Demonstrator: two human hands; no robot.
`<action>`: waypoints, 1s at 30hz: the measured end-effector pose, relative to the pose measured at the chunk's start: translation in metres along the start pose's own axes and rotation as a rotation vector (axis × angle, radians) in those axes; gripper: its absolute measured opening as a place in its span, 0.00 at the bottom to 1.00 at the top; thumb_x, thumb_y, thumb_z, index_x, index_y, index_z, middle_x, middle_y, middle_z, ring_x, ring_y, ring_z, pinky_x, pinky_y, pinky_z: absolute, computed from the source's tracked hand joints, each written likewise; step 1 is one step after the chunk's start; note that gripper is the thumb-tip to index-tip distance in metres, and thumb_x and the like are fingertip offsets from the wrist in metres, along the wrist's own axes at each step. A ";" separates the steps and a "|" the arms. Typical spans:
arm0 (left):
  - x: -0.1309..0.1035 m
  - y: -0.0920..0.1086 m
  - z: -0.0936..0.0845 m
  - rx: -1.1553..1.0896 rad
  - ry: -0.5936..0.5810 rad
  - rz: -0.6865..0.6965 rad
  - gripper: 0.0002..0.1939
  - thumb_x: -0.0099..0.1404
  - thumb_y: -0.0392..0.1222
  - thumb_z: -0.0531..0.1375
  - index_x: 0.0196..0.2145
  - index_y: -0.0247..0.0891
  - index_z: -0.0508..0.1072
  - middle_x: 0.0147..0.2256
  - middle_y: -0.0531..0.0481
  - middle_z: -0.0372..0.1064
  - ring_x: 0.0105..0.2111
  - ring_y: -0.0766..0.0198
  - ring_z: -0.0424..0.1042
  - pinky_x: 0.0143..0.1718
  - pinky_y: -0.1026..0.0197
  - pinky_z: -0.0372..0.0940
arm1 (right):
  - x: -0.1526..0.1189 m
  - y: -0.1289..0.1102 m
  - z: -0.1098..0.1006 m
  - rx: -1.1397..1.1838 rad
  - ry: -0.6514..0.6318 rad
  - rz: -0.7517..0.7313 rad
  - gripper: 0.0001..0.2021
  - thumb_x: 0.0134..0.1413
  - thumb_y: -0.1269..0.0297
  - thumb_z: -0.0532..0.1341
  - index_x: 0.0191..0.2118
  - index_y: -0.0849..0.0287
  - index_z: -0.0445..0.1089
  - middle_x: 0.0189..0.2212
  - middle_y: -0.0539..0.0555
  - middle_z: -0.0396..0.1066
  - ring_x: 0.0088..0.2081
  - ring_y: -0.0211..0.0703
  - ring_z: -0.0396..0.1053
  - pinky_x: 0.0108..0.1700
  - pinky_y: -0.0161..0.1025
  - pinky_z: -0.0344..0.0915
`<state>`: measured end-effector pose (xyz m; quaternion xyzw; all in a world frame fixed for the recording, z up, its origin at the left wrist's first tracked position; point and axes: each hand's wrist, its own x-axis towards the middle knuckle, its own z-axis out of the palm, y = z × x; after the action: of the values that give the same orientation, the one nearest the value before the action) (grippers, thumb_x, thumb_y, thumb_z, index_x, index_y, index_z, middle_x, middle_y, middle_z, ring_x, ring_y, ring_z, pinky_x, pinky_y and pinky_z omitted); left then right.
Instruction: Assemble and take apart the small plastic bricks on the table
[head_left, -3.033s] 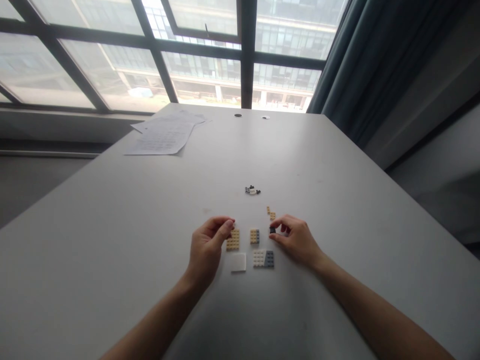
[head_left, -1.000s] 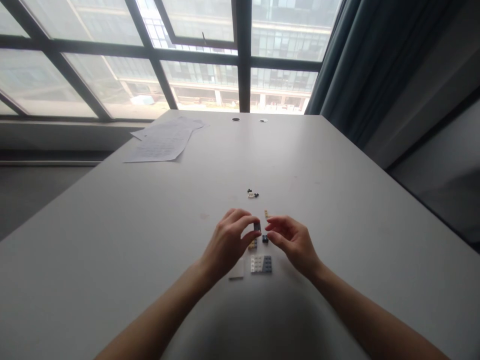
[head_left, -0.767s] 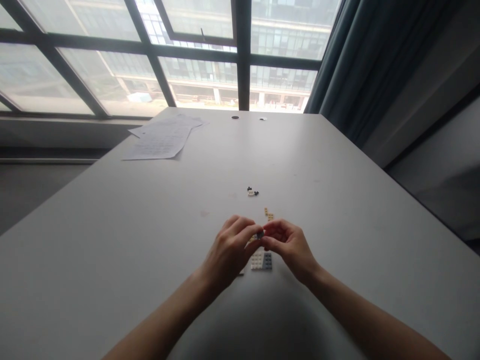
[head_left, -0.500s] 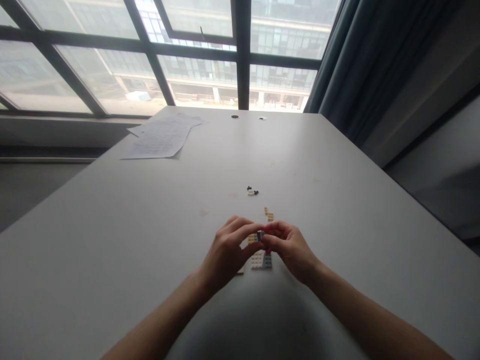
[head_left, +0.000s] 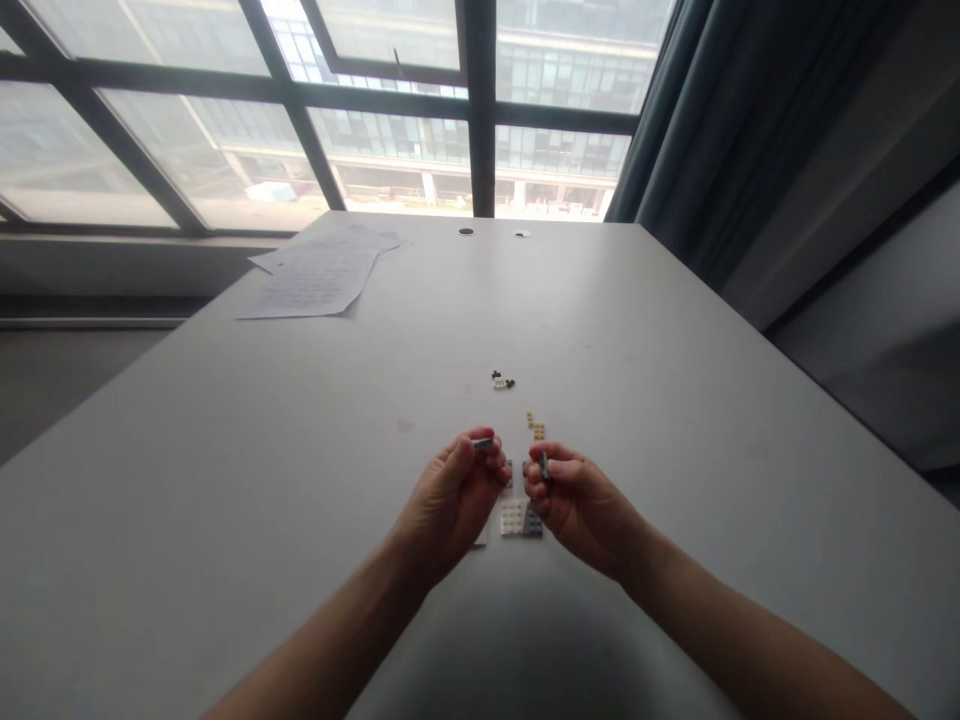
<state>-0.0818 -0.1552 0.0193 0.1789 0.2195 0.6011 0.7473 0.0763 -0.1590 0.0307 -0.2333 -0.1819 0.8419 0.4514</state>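
Observation:
My left hand (head_left: 457, 490) pinches a small dark grey building brick (head_left: 482, 443) between thumb and fingers. In my right hand (head_left: 574, 495), another small dark grey brick (head_left: 544, 466) is held upright between thumb and forefinger. The hands are a short gap apart, above several studded pieces. Below them lies a white studded plate (head_left: 512, 518), with a grey studded piece (head_left: 534, 524) against its right side. Parts of further grey pieces show between the hands, mostly hidden by the fingers. Small yellow studded pieces (head_left: 538, 430) lie just beyond my right hand.
Farther out on the white table (head_left: 300, 450) sit a white piece (head_left: 500, 383) and small black pieces (head_left: 510, 384). Sheets of paper (head_left: 319, 275) lie at the far left. Two round fittings (head_left: 466, 232) are at the far edge, before the window. A dark curtain (head_left: 720, 130) hangs at right.
My hands, together on one small grey piece before, have moved apart. Each now holds a separate small grey brick, and the left hand has turned so its thumb is on top.

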 end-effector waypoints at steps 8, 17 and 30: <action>-0.001 0.001 0.002 0.031 0.022 -0.024 0.16 0.50 0.47 0.70 0.33 0.35 0.77 0.30 0.50 0.71 0.29 0.70 0.68 0.32 0.67 0.67 | 0.000 -0.001 -0.002 -0.043 0.014 0.004 0.11 0.44 0.71 0.68 0.37 0.62 0.75 0.27 0.51 0.74 0.26 0.29 0.68 0.31 0.26 0.67; -0.006 0.017 0.012 0.872 -0.013 0.180 0.11 0.52 0.43 0.69 0.33 0.37 0.76 0.30 0.49 0.75 0.32 0.65 0.73 0.37 0.63 0.68 | -0.003 0.002 0.005 -0.292 0.042 -0.168 0.08 0.42 0.72 0.69 0.33 0.60 0.73 0.24 0.48 0.72 0.23 0.31 0.66 0.28 0.30 0.64; -0.012 0.023 0.014 1.697 -0.400 0.957 0.13 0.59 0.35 0.64 0.42 0.38 0.71 0.34 0.48 0.74 0.34 0.62 0.71 0.39 0.61 0.67 | -0.004 0.000 0.002 -0.610 0.152 -0.317 0.10 0.42 0.66 0.70 0.31 0.60 0.70 0.25 0.48 0.71 0.27 0.35 0.68 0.30 0.33 0.66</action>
<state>-0.0951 -0.1621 0.0446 0.8220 0.3516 0.4419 0.0737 0.0767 -0.1630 0.0334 -0.3885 -0.4250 0.6483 0.4981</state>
